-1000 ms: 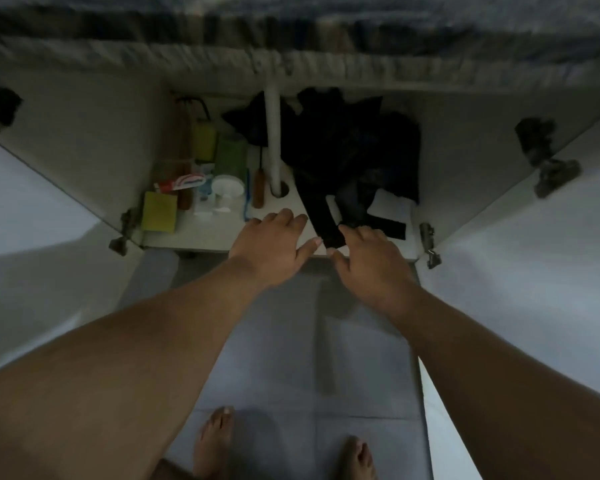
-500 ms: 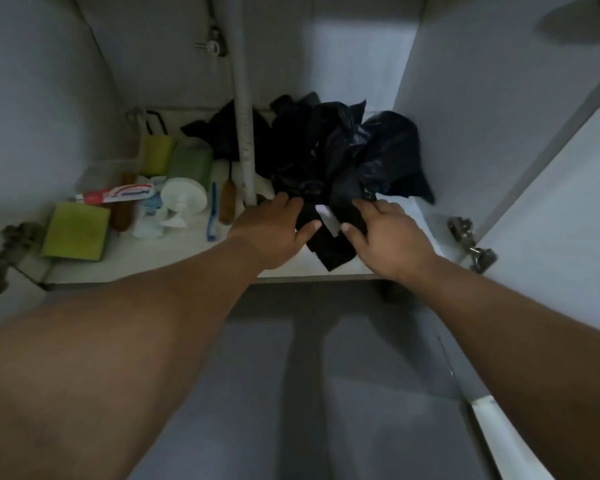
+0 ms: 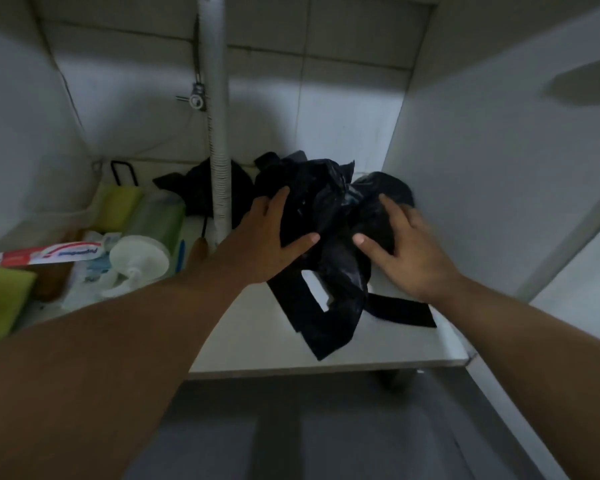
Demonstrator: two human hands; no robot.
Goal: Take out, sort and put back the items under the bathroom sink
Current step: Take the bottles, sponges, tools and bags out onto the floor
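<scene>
A crumpled pile of black plastic bags [image 3: 329, 209] lies on the right half of the white cabinet shelf [image 3: 326, 358], its loose strips trailing toward the front edge. My left hand [image 3: 267, 237] presses against the pile's left side, fingers straight and thumb across the front. On the pile's right side rests my right hand [image 3: 406, 251], fingers spread over the plastic. Another black bag [image 3: 194, 188] sits behind the drain pipe [image 3: 215, 98]. At the left lie a toothpaste box [image 3: 49, 256], a white round-topped container [image 3: 141, 256] and a green bottle [image 3: 156, 216].
A yellow-green sponge [image 3: 0, 299] lies at the shelf's far left and another yellow one [image 3: 118, 206] at the back. A wooden-handled brush [image 3: 198, 247] rests by the pipe. The cabinet's right wall [image 3: 482, 168] stands close beside my right hand. Grey floor tiles lie below.
The view has dropped from above the counter into the cabinet. Both hands have moved from the shelf's front edge deeper in and now lie on the sides of the black bag pile.
</scene>
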